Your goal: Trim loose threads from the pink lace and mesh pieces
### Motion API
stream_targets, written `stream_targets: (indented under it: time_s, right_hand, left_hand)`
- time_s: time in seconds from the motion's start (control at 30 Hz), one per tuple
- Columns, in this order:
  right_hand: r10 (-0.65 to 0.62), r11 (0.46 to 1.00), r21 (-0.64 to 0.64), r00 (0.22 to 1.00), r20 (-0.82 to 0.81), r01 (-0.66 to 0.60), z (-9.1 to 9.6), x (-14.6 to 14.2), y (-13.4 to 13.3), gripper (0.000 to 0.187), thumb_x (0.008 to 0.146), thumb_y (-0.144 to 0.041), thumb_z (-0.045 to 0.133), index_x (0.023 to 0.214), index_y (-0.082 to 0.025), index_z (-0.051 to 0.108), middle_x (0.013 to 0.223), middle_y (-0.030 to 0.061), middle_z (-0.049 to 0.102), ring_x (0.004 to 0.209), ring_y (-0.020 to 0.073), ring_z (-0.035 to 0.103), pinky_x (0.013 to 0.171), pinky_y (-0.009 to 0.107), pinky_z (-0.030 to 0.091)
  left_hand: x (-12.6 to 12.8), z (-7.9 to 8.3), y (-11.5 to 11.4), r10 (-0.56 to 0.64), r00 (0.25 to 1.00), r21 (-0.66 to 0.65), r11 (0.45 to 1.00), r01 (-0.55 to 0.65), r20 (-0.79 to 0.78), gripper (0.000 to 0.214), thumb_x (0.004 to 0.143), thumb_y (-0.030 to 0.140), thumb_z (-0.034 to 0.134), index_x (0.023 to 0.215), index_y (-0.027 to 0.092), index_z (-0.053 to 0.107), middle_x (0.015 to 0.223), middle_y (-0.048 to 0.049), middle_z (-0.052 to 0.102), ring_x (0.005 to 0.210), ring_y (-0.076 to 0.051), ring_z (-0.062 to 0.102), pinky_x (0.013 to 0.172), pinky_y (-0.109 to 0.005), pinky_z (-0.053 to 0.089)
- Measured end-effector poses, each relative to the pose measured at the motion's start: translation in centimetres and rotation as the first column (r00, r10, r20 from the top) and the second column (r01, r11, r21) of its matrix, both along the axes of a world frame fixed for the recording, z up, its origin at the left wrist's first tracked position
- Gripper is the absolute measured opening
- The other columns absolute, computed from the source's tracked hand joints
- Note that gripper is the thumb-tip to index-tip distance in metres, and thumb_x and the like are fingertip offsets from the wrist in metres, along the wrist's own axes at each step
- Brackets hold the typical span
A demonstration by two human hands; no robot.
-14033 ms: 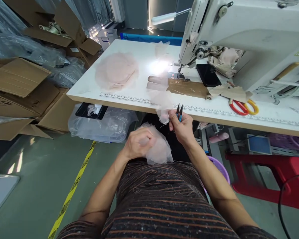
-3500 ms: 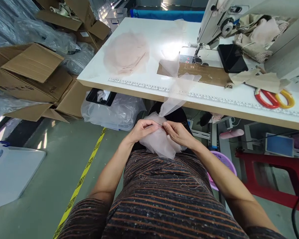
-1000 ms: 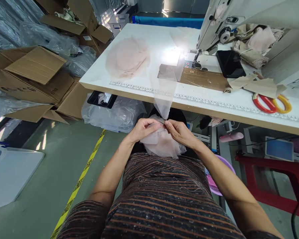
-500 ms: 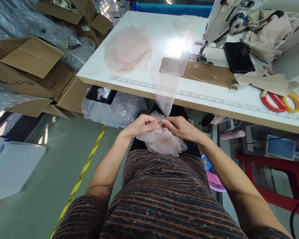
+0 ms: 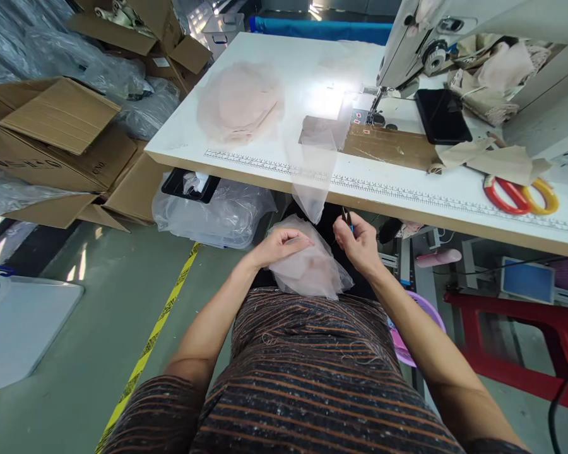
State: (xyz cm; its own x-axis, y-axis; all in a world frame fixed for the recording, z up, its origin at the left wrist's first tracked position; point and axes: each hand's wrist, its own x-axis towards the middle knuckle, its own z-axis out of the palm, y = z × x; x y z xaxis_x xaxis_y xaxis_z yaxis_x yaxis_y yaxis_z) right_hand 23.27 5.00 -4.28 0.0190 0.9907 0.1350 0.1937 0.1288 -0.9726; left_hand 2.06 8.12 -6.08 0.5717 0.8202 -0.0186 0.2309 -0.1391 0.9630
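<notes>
A bunch of sheer pale pink fabric (image 5: 307, 271) lies in the lap, just below the table edge. My left hand (image 5: 284, 246) is closed on its upper left part, thumb and fingers pressed together over the cloth. To the right of the fabric, my right hand (image 5: 360, 239) is wrapped round small thread snips (image 5: 346, 218) with dark blades and a bit of blue, the tips pointing up toward the table. A strip of sheer fabric (image 5: 313, 173) hangs over the table edge between and above both hands.
On the white table (image 5: 265, 162) are a pile of sheer round pieces (image 5: 241, 104), a sewing machine (image 5: 376, 104), a black phone (image 5: 442, 116) and red-and-yellow scissors (image 5: 520, 194). Cardboard boxes (image 5: 57, 139) stand at left. A red stool (image 5: 515, 340) is at right.
My right hand has left the fabric and moved right; the snips now show in it. My left hand stays at the fabric. The view has shifted slightly.
</notes>
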Motion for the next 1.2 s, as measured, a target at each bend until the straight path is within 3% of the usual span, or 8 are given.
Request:
stream_targets:
  time_s: [0.13, 0.3, 0.43, 0.6, 0.7, 0.93, 1.07, 1.2]
  right_hand:
    - [-0.118, 0.993, 0.01, 0.992, -0.047, 0.118, 0.2, -1.0, 1.5, 0.057, 0.078, -0.071, 0.067, 0.096, -0.018, 0.069, 0.084, 0.0051, 0.07, 0.052, 0.0108, 0.049, 0.049, 0.028, 0.043]
    - [-0.097, 0.995, -0.05, 0.969, -0.229, 0.087, 0.3, -2.6, 2.9, 0.057, 0.071, -0.07, 0.074, 0.091, -0.017, 0.072, 0.073, 0.0027, 0.071, 0.042, 0.0087, 0.048, 0.041, 0.025, 0.043]
    - [-0.087, 0.996, -0.043, 0.954, -0.287, 0.078, 0.9, -3.0, 2.3, 0.046, 0.07, -0.06, 0.081, 0.082, -0.017, 0.069, 0.059, -0.0021, 0.063, 0.039, 0.0064, 0.041, 0.037, 0.022, 0.035]
    - [0.122, 0.99, 0.085, 0.99, -0.07, -0.116, 2.0, -2.5, -1.4, 0.025, 0.081, -0.039, 0.074, 0.072, -0.018, 0.066, 0.059, -0.0028, 0.057, 0.048, 0.0069, 0.043, 0.045, 0.021, 0.036]
    - [0.331, 0.936, 0.106, 0.941, 0.066, -0.337, 2.4, -2.1, -3.7, 0.016, 0.084, -0.028, 0.069, 0.072, -0.017, 0.064, 0.059, -0.0034, 0.055, 0.05, 0.007, 0.044, 0.048, 0.02, 0.036]
    - [0.642, 0.733, 0.134, 0.743, 0.189, -0.667, 2.5, -1.9, -6.4, 0.012, 0.079, -0.01, 0.063, 0.087, -0.016, 0.07, 0.069, -0.0009, 0.068, 0.055, 0.0077, 0.054, 0.055, 0.018, 0.042]
    - [0.697, 0.683, 0.109, 0.689, 0.197, -0.722, 2.7, -1.7, -7.0, 0.012, 0.078, -0.011, 0.063, 0.087, -0.016, 0.069, 0.075, 0.0004, 0.072, 0.058, 0.0087, 0.057, 0.059, 0.019, 0.044]
    - [0.682, 0.717, 0.027, 0.71, 0.177, -0.696, 2.8, -0.8, -6.3, 0.007, 0.082, -0.021, 0.068, 0.088, -0.017, 0.068, 0.069, -0.0025, 0.066, 0.055, 0.0081, 0.052, 0.055, 0.02, 0.041]
  left_hand:
    - [1.0, -2.5, 0.1, 0.088, 0.943, 0.459, 0.886, 0.074, -0.321, 0.034, 0.091, 0.043, 0.065, 0.116, 0.021, 0.075, 0.124, -0.0134, 0.066, 0.122, -0.031, 0.058, 0.107, -0.05, 0.042]
    - [1.3, -4.3, -0.9, 0.12, 0.879, 0.632, 0.74, 0.23, -0.461, 0.058, 0.087, 0.05, 0.07, 0.134, 0.017, 0.062, 0.141, -0.0184, 0.055, 0.133, -0.038, 0.048, 0.115, -0.06, 0.033]
    - [0.6, -3.1, -0.9, 0.338, 0.926, 0.745, 0.659, -0.106, -0.167, 0.034, 0.095, 0.045, 0.059, 0.114, 0.018, 0.068, 0.118, -0.013, 0.065, 0.114, -0.027, 0.061, 0.102, -0.048, 0.048]
    - [-0.6, 0.9, 0.4, 0.546, 0.773, 0.712, 0.398, -0.578, 0.323, 0.032, 0.097, 0.048, 0.055, 0.105, 0.019, 0.065, 0.107, -0.0096, 0.064, 0.105, -0.023, 0.062, 0.095, -0.042, 0.052]
    - [-0.7, 2.5, 1.1, 0.479, 0.819, 0.688, 0.478, -0.546, 0.316, 0.044, 0.095, 0.058, 0.052, 0.109, 0.02, 0.068, 0.113, -0.0103, 0.064, 0.11, -0.024, 0.061, 0.1, -0.044, 0.049]
    - [0.3, 2.1, 1.4, 0.02, 0.984, 0.343, 0.936, -0.081, 0.178, 0.059, 0.092, 0.069, 0.048, 0.109, 0.019, 0.075, 0.127, -0.0143, 0.064, 0.125, -0.032, 0.058, 0.113, -0.047, 0.04]
    - [0.5, 1.8, 0.7, -0.142, 0.964, 0.144, 0.983, 0.111, 0.224, 0.047, 0.082, 0.064, 0.068, 0.096, 0.02, 0.076, 0.134, -0.0147, 0.065, 0.129, -0.035, 0.056, 0.113, -0.048, 0.037]
    - [0.3, 1.3, 0.1, -0.067, 0.952, -0.023, 0.997, 0.077, 0.298, 0.039, 0.079, 0.054, 0.077, 0.076, 0.018, 0.063, 0.102, -0.0115, 0.075, 0.101, -0.026, 0.068, 0.098, -0.04, 0.047]
